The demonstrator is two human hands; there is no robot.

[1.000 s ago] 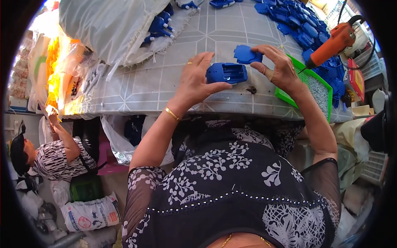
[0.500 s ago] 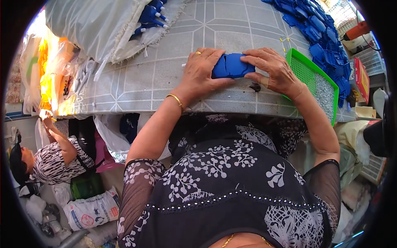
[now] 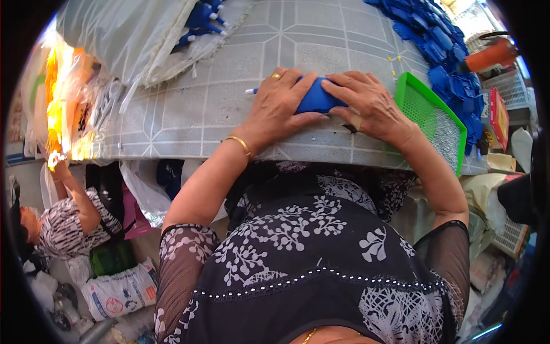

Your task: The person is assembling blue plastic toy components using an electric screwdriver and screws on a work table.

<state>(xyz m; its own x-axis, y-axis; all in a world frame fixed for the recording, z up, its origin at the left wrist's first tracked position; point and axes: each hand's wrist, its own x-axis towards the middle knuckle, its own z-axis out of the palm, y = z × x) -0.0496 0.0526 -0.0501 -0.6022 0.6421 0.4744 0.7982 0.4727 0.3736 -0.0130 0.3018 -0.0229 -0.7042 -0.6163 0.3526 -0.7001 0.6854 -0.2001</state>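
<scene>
Between my hands, on the grey patterned tabletop, lies a rounded blue plastic casing (image 3: 318, 97). My left hand (image 3: 278, 104) wraps its left end, thumb along the near side. A white tip (image 3: 251, 91) sticks out past that hand; its join to the casing is hidden. My right hand (image 3: 369, 106) grips the right end, fingers on top and thumb at the near edge. A small dark piece (image 3: 349, 128) lies under the right thumb. To the right of this hand stands a green tray (image 3: 401, 87) with many small silvery pieces (image 3: 446, 139) in it.
Flat blue plastic parts (image 3: 441, 37) are heaped at the far right. An orange-red tool (image 3: 492, 55) hangs beyond them, above a red box (image 3: 497, 117). At the far left, a white sack (image 3: 123, 40) holds blue pieces with white tips (image 3: 203, 26). Another person (image 3: 71, 223) works at left.
The right fingers have moved left and cover more of the casing. A dark gap seen across the casing earlier no longer shows. More of the white tip is visible beyond my left hand.
</scene>
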